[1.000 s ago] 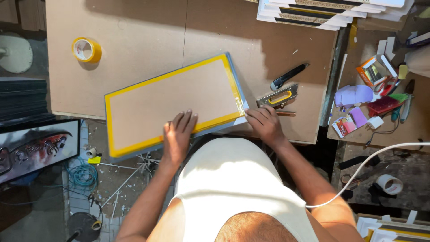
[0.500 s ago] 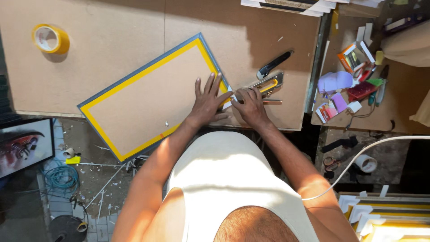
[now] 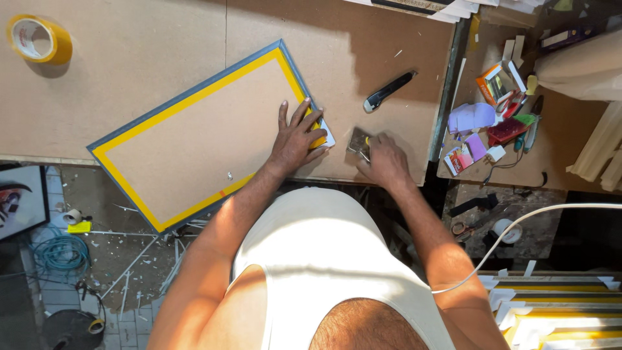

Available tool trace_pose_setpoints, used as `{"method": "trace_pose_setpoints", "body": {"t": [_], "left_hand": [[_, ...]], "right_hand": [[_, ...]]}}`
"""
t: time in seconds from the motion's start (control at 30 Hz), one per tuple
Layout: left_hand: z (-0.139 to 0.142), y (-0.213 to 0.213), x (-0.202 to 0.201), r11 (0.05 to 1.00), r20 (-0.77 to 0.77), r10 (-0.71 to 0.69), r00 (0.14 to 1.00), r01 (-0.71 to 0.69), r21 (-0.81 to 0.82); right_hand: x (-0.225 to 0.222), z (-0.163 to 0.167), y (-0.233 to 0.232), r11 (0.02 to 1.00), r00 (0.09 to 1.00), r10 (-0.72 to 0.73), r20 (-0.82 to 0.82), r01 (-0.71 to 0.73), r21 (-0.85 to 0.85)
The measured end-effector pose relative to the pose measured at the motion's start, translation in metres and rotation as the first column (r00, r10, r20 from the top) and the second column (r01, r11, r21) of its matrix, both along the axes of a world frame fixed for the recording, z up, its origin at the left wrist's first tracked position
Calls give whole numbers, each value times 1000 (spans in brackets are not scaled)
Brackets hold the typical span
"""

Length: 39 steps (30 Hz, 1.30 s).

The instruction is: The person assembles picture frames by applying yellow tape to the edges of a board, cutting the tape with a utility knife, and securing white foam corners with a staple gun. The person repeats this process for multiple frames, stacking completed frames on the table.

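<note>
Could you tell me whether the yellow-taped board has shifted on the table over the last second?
Yes. The board has turned anticlockwise: its edges now run slanted to the table seam, and its near corner overhangs the table's front edge. The left hand presses on its right corner.

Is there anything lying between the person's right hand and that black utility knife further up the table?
Nothing visible does. The right hand rests on a small metal tool near the table's front edge, and the black utility knife lies beyond it on bare brown board. The left hand presses on the yellow-taped frame, off to the side.
</note>
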<state>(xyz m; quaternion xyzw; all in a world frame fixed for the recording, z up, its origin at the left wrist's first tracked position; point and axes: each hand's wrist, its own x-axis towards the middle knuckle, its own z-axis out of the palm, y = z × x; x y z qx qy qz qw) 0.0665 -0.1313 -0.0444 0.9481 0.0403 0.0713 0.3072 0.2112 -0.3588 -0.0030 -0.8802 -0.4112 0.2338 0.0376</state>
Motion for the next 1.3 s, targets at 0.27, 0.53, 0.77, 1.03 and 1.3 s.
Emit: {"method": "trace_pose_setpoints", "body": {"t": [0.27,0.53,0.77,1.03,1.3], "left_hand": [[-10,0,-3,999,-3,12,1000,-12,44],[-12,-1,-2,998,-68,12,998,-7,66],[0,-1,0,999,-85,13,996,-8,54],[-14,49,-99,824,-150,562,814,-536,182],[23,130,-297,-62,-500,864,54,-975,-212]], "right_hand": [[-26,2,28,1000,984,-17,-180,19,6],[-30,-3,38,998,992,19,-122,-12,55],[-34,-17,37,984,996,-32,-88,47,173],[-37,17,13,975,972,-47,229,-5,221],[-54,2,51,696,834,368,412,-541,472]]}}
